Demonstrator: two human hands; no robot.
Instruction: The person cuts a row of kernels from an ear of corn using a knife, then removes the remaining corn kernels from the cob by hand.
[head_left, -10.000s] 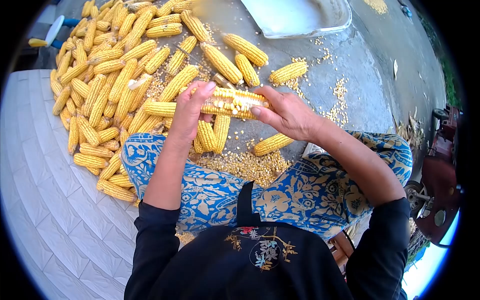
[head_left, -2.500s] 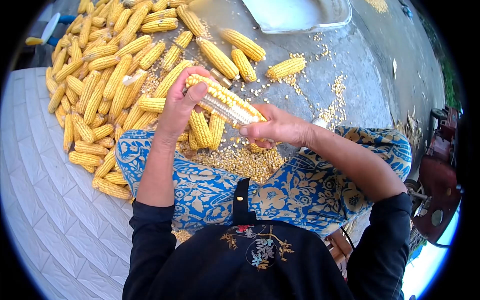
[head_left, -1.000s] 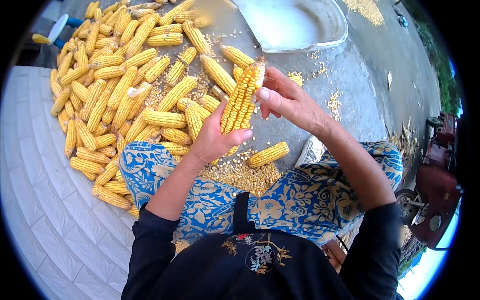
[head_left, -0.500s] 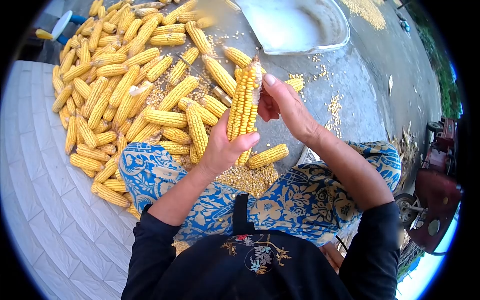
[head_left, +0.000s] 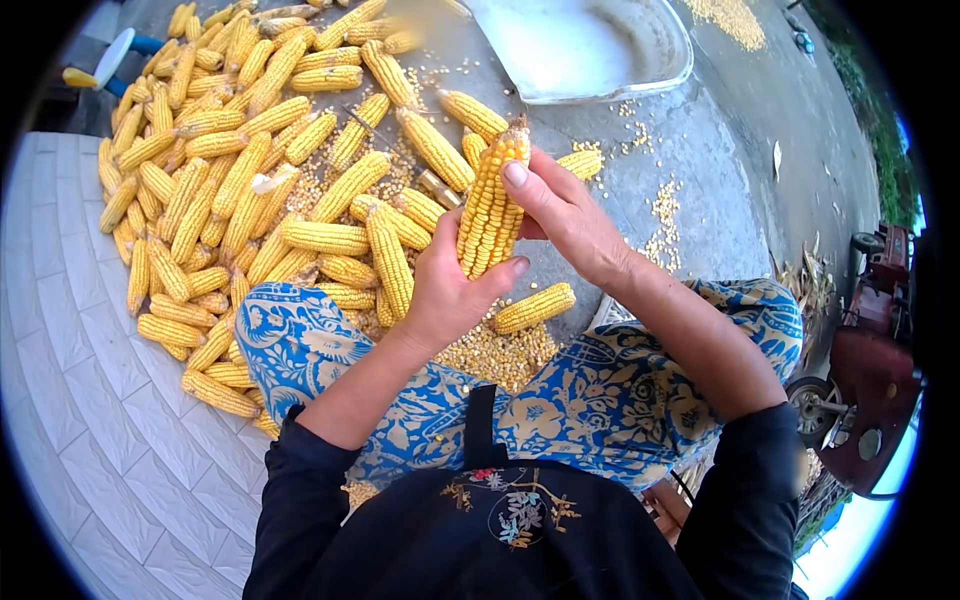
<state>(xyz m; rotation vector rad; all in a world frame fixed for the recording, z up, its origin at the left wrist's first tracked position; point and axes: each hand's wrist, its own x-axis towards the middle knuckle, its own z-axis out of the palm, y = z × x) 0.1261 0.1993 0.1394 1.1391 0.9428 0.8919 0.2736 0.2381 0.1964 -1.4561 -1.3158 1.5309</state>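
Note:
An upright yellow corn cob stands between my hands, its brown tip at the top. My left hand is wrapped round the lower part of the cob. My right hand grips the cob near its tip, the thumb on the kernels and the other fingers mostly hidden behind. Beneath the cob, loose kernels lie heaped between my knees. A single cob rests at the right edge of that heap. Several more cobs lie left of my left hand.
A large pile of cobs covers the ground at the left, beside pale tiles. A whitish metal pan sits at the top. Scattered kernels lie at the right, and a red vehicle stands at the far right edge.
The earlier cob, partly stripped, is gone from my hands and a fuller one is held upright. Since half a second ago, my right hand has moved left onto its upper part.

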